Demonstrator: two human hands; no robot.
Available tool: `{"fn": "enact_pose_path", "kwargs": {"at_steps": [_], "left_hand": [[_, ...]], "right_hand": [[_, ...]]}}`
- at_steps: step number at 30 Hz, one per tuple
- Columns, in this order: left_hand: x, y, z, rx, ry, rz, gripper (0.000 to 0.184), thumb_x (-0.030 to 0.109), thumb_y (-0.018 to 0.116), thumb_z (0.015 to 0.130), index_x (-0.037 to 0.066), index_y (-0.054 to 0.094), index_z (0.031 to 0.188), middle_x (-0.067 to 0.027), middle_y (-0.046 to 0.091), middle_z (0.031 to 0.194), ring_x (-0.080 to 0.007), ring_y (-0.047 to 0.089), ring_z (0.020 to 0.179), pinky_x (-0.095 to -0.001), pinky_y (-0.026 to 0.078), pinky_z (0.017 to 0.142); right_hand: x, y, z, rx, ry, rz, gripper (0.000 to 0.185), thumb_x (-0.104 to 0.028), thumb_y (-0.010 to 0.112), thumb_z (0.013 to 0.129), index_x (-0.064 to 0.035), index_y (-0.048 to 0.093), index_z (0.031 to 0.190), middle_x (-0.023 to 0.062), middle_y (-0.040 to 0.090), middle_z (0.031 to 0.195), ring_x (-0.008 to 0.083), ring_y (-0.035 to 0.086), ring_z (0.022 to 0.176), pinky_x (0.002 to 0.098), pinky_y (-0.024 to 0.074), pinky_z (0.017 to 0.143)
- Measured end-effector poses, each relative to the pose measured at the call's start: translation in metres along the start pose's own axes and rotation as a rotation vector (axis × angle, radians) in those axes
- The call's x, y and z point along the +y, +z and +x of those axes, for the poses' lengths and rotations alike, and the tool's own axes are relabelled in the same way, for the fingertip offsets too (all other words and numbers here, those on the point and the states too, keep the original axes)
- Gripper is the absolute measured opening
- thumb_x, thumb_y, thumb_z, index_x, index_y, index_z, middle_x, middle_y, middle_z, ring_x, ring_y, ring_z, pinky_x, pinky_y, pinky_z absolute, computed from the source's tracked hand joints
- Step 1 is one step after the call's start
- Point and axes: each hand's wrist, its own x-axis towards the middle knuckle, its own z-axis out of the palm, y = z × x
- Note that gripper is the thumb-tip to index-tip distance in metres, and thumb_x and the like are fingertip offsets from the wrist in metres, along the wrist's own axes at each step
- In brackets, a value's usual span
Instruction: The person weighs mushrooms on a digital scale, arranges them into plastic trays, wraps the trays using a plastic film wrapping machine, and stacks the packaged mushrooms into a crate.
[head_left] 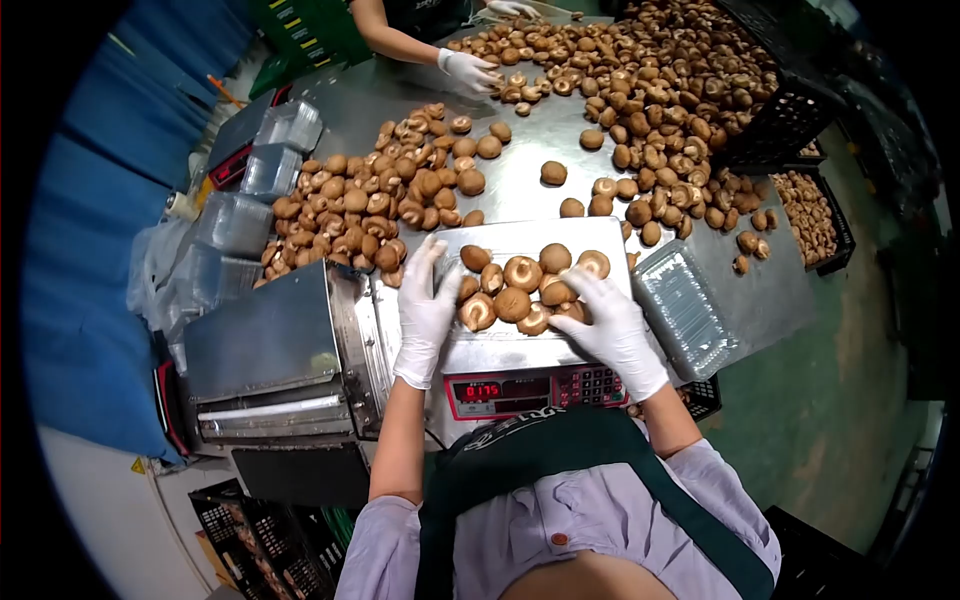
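Observation:
Several brown mushrooms (512,304) lie together on the metal plate (470,352) of a weighing scale with a red-lit display (482,391). My left hand (428,305), in a white glove, rests at the plate's left side beside the mushrooms, fingers apart and holding nothing. On the right, my right hand (610,325), also gloved, has its fingers spread over the mushrooms at the group's right edge and touches them. Just right of the scale sits a clear plastic tray (687,308).
Loose mushrooms (355,200) are heaped behind and left of the scale, with a larger pile (680,100) at the back right. Stacked clear trays (235,222) stand at the left. A co-worker's gloved hand (468,70) is at the far side. A black crate (835,215) holds mushrooms at right.

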Motion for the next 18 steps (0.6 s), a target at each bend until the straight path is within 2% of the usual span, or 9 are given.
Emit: {"fn": "enact_pose_path", "kwargs": {"at_steps": [1,3,5,6,7,11,12,15,18], "left_hand": [[0.008,0.007,0.002,-0.053,0.062,0.037,0.045,0.019,0.067,0.081,0.002,0.057,0.121,-0.0196,0.048,0.135,-0.0329,0.044,0.126,-0.0399,0.034,0.106],[0.018,0.018,0.006,-0.224,0.251,0.163,0.056,0.036,0.069,0.077,0.007,0.057,0.124,-0.0190,0.041,0.140,-0.0374,0.032,0.133,-0.0453,0.026,0.110],[0.028,0.023,0.001,-0.399,0.379,0.466,0.058,0.040,0.070,0.074,0.014,0.058,0.124,-0.0150,0.047,0.137,-0.0381,0.035,0.132,-0.0462,0.028,0.109],[0.029,0.027,-0.001,-0.397,0.403,0.502,0.056,0.042,0.071,0.073,0.016,0.061,0.121,-0.0118,0.051,0.133,-0.0385,0.035,0.131,-0.0476,0.029,0.107],[0.028,0.028,-0.003,-0.398,0.405,0.499,0.056,0.042,0.071,0.073,0.016,0.061,0.121,-0.0118,0.051,0.133,-0.0385,0.035,0.131,-0.0476,0.029,0.107],[0.029,0.030,-0.007,-0.350,0.400,0.453,0.054,0.043,0.071,0.072,0.016,0.063,0.117,-0.0102,0.054,0.129,-0.0374,0.036,0.129,-0.0483,0.030,0.107],[0.029,0.029,-0.007,-0.347,0.394,0.456,0.054,0.043,0.072,0.072,0.016,0.063,0.117,-0.0101,0.054,0.129,-0.0373,0.036,0.130,-0.0482,0.030,0.107],[0.030,0.027,-0.007,-0.353,0.393,0.468,0.056,0.042,0.072,0.071,0.015,0.062,0.119,-0.0116,0.053,0.130,-0.0380,0.036,0.130,-0.0487,0.030,0.107],[0.029,0.025,-0.006,-0.364,0.353,0.447,0.058,0.039,0.072,0.073,0.013,0.059,0.123,-0.0137,0.048,0.136,-0.0372,0.034,0.132,-0.0463,0.028,0.109]], "right_hand": [[0.000,0.003,0.000,-0.066,0.024,-0.020,0.043,-0.023,0.075,0.074,-0.0082,0.060,0.112,0.0108,0.064,0.102,0.0273,0.062,0.087,0.0356,0.0516,0.077],[0.009,0.008,-0.002,0.064,0.002,0.025,0.037,-0.020,0.074,0.074,-0.0089,0.063,0.108,0.0091,0.066,0.095,0.0256,0.062,0.082,0.0332,0.0518,0.072],[0.014,0.003,-0.006,0.071,0.259,0.292,0.040,-0.016,0.075,0.073,-0.0093,0.063,0.110,0.0095,0.066,0.095,0.0252,0.062,0.081,0.0331,0.0515,0.071],[0.020,0.002,-0.008,0.166,0.245,0.268,0.043,-0.014,0.077,0.071,-0.0076,0.062,0.111,0.0101,0.066,0.096,0.0248,0.061,0.081,0.0325,0.0508,0.071],[0.026,0.000,-0.005,0.308,0.024,0.110,0.043,-0.013,0.075,0.073,-0.0055,0.061,0.113,0.0112,0.065,0.103,0.0264,0.061,0.086,0.0332,0.0501,0.074],[0.035,-0.004,-0.017,0.040,-0.173,-0.236,0.044,-0.016,0.069,0.079,-0.0050,0.057,0.120,0.0153,0.060,0.118,0.0335,0.054,0.108,0.0408,0.0459,0.087],[0.041,-0.004,-0.021,0.021,-0.194,-0.221,0.040,-0.018,0.067,0.081,-0.0044,0.059,0.118,0.0167,0.059,0.119,0.0355,0.051,0.113,0.0420,0.0440,0.092],[0.051,-0.013,-0.024,-0.006,-0.118,0.001,0.035,-0.015,0.067,0.081,-0.0032,0.062,0.114,0.0163,0.059,0.119,0.0347,0.052,0.112,0.0403,0.0435,0.094],[0.053,-0.015,-0.022,0.166,0.126,0.222,0.032,-0.008,0.065,0.083,-0.0024,0.062,0.114,0.0167,0.062,0.114,0.0288,0.059,0.105,0.0340,0.0461,0.092]]}}
